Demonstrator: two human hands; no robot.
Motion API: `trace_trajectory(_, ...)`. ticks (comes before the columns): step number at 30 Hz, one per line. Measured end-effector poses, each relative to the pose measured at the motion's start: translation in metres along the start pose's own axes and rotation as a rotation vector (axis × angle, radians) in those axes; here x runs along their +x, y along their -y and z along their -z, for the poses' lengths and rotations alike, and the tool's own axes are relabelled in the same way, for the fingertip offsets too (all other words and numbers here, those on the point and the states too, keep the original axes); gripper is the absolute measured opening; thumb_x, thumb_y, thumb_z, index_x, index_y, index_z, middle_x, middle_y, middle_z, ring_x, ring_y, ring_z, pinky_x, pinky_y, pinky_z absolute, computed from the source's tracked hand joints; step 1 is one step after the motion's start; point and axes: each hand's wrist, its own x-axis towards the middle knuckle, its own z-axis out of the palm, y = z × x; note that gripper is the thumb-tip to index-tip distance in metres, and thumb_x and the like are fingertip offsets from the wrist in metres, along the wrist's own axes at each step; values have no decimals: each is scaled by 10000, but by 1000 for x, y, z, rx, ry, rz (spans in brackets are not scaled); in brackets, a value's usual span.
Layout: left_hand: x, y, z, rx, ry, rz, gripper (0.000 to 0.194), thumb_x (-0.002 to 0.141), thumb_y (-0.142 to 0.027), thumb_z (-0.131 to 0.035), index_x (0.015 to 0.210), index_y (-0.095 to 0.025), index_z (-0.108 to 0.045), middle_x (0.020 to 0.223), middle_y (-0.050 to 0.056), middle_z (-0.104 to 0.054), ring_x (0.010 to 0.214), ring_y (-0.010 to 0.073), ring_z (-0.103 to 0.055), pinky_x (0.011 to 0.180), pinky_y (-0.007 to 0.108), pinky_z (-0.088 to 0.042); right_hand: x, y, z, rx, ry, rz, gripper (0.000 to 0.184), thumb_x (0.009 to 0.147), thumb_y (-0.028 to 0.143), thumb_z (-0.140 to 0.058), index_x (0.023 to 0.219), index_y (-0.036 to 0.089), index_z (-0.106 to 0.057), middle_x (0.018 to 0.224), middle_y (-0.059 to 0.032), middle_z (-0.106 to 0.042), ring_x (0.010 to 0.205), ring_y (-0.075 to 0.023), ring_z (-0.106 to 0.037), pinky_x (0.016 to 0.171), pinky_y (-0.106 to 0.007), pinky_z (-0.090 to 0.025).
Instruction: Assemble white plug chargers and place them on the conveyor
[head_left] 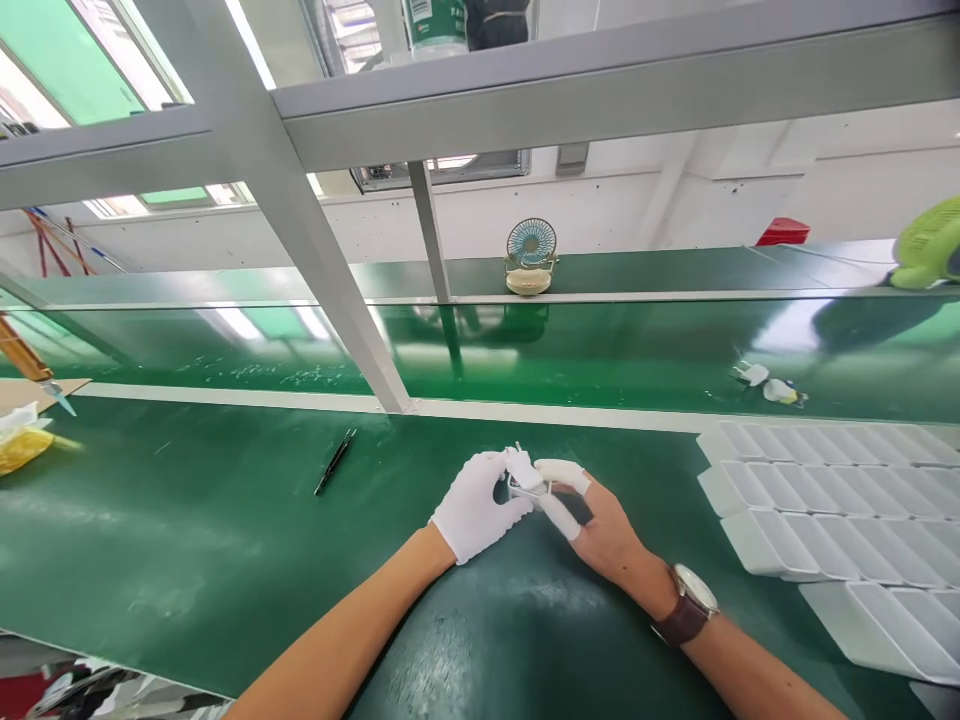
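My left hand [478, 505], in a white glove, and my right hand [600, 525], with white finger cots and a wristwatch, meet over the green table mat [187, 540]. Together they pinch a small white plug part [523, 472] with metal prongs, held just above the mat. The part is partly hidden by my fingers.
White compartment trays [832, 520] lie stacked to the right. Black tweezers [334, 461] rest on the mat to the left. Two white plug parts [769, 383] sit on the green conveyor belt [570, 355]. A small fan [531, 256] stands beyond it. A yellow bag [21, 445] is at far left.
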Motion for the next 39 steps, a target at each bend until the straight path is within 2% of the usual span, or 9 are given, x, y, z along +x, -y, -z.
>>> trace_trajectory(3,1,-1,1,-37,37,36,274,763,-220,-763,1021,-266,-679,1036,6,-684,959,225,-605,835,356,-465,0,-2,2,119,-51,-118,336,1040,372,-474,1347,278,-573,1287,-75,-682,1119,-219,-693,1010,-413,-570)
trace_trajectory(6,2,1,1,-59,97,58,280,726,-188,-751,987,-255,-674,956,-8,-653,861,197,-590,758,327,-461,3,-5,2,26,-34,-139,355,1057,327,-395,1361,276,-573,1278,-73,-686,1139,-225,-679,1022,-443,-556)
trace_trajectory(12,-2,11,-3,-238,157,244,537,712,-202,-766,1213,-228,-577,957,-7,-683,835,180,-644,762,328,-496,1,-17,-6,-195,-28,77,455,974,102,-379,1383,211,-548,1314,-119,-642,1240,-227,-611,1093,-461,-521)
trace_trajectory(14,-4,13,-4,-291,156,266,490,703,-201,-777,1143,-224,-562,934,-13,-690,820,172,-650,755,324,-505,-2,-22,-9,-324,-20,180,494,906,34,-394,1349,167,-569,1327,-153,-626,1282,-254,-583,1094,-481,-524)
trace_trajectory(17,-4,15,-5,-272,108,217,300,719,-189,-760,904,-227,-527,825,-34,-649,752,153,-626,703,308,-491,-4,-27,-12,-549,14,313,458,786,-19,-434,1162,108,-661,1265,-203,-643,1272,-314,-579,1066,-524,-540)
trace_trajectory(21,-5,17,-6,-258,62,208,282,731,-210,-778,878,-237,-539,863,-6,-678,813,181,-667,735,329,-523,-5,-29,-12,-687,70,392,356,719,-10,-483,964,131,-698,1111,-182,-691,1145,-330,-631,1036,-538,-558)
trace_trajectory(29,0,22,-6,-198,-202,306,332,698,-329,-848,930,-214,-640,909,19,-731,812,198,-693,761,345,-558,-8,-49,-20,-660,17,431,435,838,10,-458,1182,153,-681,1234,-161,-673,1241,-324,-593,1068,-542,-533)
trace_trajectory(35,12,28,5,-128,-287,328,367,820,-428,-739,1089,-181,-698,1064,74,-753,1004,268,-705,912,409,-539,-5,-27,-21,-684,87,327,354,869,55,-500,1156,69,-707,1226,-202,-684,1240,-327,-596,1109,-522,-487)
trace_trajectory(39,43,35,10,-103,-284,343,343,856,-351,-732,1149,-181,-682,1121,80,-746,1080,284,-691,955,420,-549,1,-17,-13,-717,106,302,381,914,154,-527,1261,72,-662,1297,-164,-666,1243,-297,-587,1147,-444,-452)
